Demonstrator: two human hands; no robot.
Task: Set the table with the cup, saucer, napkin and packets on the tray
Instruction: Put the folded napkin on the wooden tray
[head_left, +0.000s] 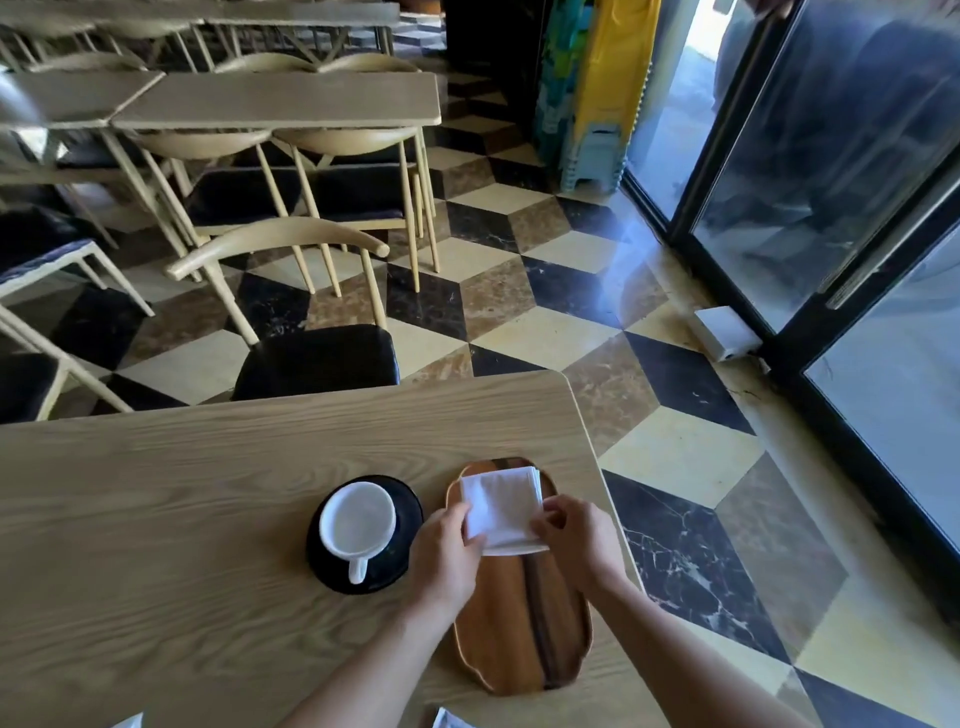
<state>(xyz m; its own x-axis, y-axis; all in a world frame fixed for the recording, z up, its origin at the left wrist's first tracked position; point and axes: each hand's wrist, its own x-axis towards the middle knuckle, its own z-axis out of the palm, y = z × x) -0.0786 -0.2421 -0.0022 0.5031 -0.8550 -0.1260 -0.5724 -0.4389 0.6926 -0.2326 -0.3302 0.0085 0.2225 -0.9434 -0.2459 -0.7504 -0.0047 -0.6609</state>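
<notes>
A white napkin (501, 504) lies folded over the far half of the wooden tray (519, 623). My left hand (447, 556) pinches its left edge and my right hand (576, 535) pinches its right edge. A white cup (357, 522) stands on a black saucer (405, 499) on the table just left of the tray, its handle pointing toward me. Two pale packet corners, one (130, 721) and another (449, 719), show at the bottom edge of the view.
The light wooden table (182, 493) ends at a rounded corner just right of the tray. A chair with a black seat (317, 358) stands at its far side. More tables and chairs fill the left background. A glass door (857, 208) runs along the right.
</notes>
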